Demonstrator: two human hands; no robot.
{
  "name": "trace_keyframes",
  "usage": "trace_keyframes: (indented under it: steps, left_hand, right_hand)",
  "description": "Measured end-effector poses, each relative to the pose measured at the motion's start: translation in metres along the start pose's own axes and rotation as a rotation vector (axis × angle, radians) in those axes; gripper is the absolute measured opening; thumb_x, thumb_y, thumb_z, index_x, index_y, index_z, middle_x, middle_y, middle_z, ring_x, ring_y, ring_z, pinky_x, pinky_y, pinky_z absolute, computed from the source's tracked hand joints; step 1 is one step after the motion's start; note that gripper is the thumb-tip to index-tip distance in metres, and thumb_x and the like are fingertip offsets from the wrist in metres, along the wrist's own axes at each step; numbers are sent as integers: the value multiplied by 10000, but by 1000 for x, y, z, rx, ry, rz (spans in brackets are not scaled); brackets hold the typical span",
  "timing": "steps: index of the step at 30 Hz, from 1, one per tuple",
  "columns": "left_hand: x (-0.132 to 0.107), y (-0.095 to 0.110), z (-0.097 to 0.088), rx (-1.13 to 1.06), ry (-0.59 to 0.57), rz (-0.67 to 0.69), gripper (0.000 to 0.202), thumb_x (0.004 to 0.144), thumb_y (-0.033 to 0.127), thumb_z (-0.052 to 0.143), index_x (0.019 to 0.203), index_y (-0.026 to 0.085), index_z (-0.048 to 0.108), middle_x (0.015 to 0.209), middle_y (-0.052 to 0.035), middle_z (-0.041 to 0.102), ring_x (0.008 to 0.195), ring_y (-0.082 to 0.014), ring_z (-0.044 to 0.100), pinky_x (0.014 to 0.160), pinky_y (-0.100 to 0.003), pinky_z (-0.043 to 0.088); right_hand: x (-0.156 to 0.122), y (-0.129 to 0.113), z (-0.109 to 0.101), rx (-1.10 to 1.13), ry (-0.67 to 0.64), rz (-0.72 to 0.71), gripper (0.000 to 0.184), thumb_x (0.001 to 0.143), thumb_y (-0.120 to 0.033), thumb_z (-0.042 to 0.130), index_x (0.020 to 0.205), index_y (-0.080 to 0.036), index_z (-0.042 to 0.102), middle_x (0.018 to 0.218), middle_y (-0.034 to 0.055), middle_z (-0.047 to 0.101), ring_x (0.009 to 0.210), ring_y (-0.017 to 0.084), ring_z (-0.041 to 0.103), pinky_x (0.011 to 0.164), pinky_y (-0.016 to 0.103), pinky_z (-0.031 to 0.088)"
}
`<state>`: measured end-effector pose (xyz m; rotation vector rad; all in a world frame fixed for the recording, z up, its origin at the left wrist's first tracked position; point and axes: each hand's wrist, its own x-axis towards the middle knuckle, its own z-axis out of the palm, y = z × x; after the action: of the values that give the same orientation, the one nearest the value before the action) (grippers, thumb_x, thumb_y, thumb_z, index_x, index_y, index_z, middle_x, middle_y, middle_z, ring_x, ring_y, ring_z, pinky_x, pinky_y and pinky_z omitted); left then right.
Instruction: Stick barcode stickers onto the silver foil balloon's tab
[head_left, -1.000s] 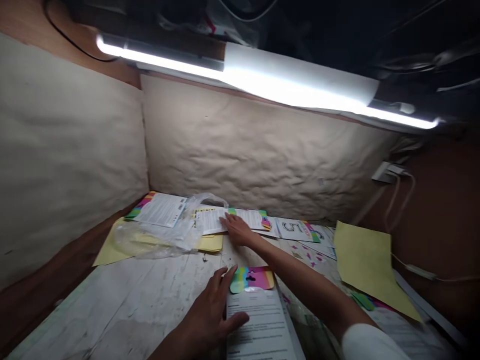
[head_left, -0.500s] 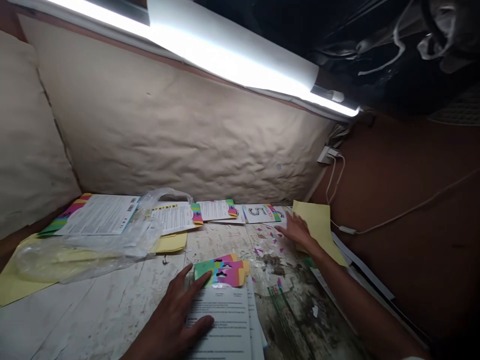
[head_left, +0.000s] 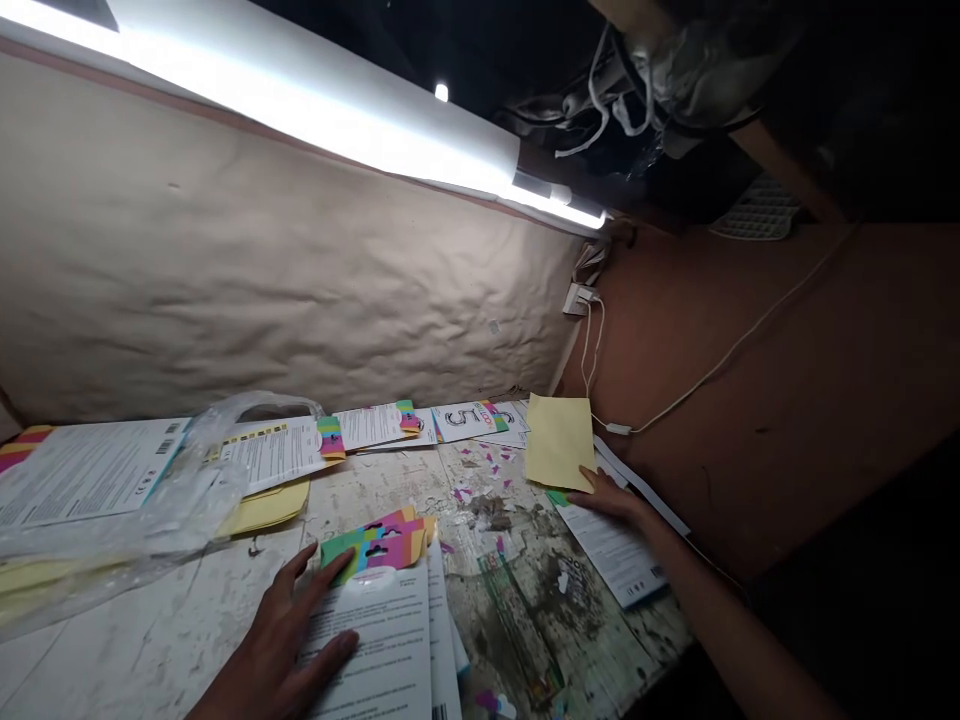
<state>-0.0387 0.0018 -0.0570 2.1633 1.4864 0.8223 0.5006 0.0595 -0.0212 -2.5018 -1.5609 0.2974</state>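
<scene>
The left hand (head_left: 289,635) rests on stacked cards (head_left: 386,625), the right hand (head_left: 611,495) reaches a yellow sheet (head_left: 559,440) overlapping another card (head_left: 615,555), and a lamp (head_left: 322,125) shines above.

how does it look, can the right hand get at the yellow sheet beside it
Likely yes: the right hand is at the lower edge of the yellow sheet, overlapping it in view, and nothing visible blocks the way.

Too small, cut off or unclear to us
The packets (head_left: 409,595) under the left hand (head_left: 289,630) bear print (head_left: 382,640) too small for us to read, and the bottom edge cuts them off; the left edge crops the plastic bag (head_left: 214,500); we cannot tell whether the right hand (head_left: 611,495) grips the yellow sheet (head_left: 560,440).
</scene>
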Motion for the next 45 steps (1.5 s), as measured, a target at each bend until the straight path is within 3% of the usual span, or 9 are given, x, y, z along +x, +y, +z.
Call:
trace_keyframes:
  steps: [5,11,15,19,23,26,29,36,45]
  left_hand:
    - [1,4,-1,-11,-3,-5,568,864,562,447,1391,351,436,1506,-42,253,1356,-328,337,1087,-533,337]
    - [4,12,-7,-74,18,-46,600,887,568,391,1421,295,385,1497,-72,223,1363,-338,299,1100,-568,295]
    - [5,11,-6,-70,41,-46,615,885,577,383,1431,298,345,1496,-76,229,1352,-345,306,1094,-591,291]
    - [6,9,-5,-53,42,-35,603,892,560,378,1430,291,342,1490,-79,239,1340,-342,331,1095,-583,301]
    - [6,3,-5,-19,34,-11,597,901,541,378,1447,309,306,1495,-65,238,1357,-332,314,1103,-584,288]
    - [7,0,-4,-4,45,-2,593,900,538,376,1446,319,303,1492,-59,249,1357,-330,320,1102,-580,295]
    - [8,-2,0,10,68,-5,583,903,534,360,1442,319,304,1490,-56,255,1360,-327,316,1110,-579,283]
    - [8,-7,7,26,87,14,605,899,545,344,1449,301,275,1476,-63,275,1378,-318,287,1127,-566,256]
    - [8,-11,6,17,68,35,599,900,525,383,1449,313,275,1491,-65,252,1370,-326,304,1114,-571,280]
  right_hand:
    - [-17,-6,-17,122,364,-48,376,782,-448,613,1023,-178,716,972,106,720,913,292,661,749,311,490]
    - [-26,-9,-101,198,846,-15,504,947,-403,325,1111,-69,664,971,211,706,822,295,658,686,336,478]
    - [-50,-32,-104,238,1002,-186,501,966,-395,303,1273,-117,585,1195,186,647,1033,302,628,856,361,477]
    - [-77,-57,-39,211,642,-477,519,925,-301,307,1382,-150,500,1377,99,528,1274,291,484,1052,418,397]
    - [-108,-67,30,182,128,-664,536,869,-249,342,1340,-453,494,1394,-135,473,1295,207,469,1107,400,363]
    - [-126,-60,39,186,-41,-693,562,834,-251,431,1326,-521,467,1398,-171,456,1302,183,458,1110,342,351]
    - [-118,-41,12,187,-246,-683,675,719,-360,657,1367,-413,474,1419,-84,472,1310,242,448,1088,335,380]
    - [-18,15,-36,72,-42,-196,504,958,-385,406,1386,-124,465,1420,182,456,1311,311,423,1097,501,301]
    - [25,35,-24,-229,28,-60,302,927,-334,572,1173,-159,579,1219,92,577,1072,232,579,917,457,484]
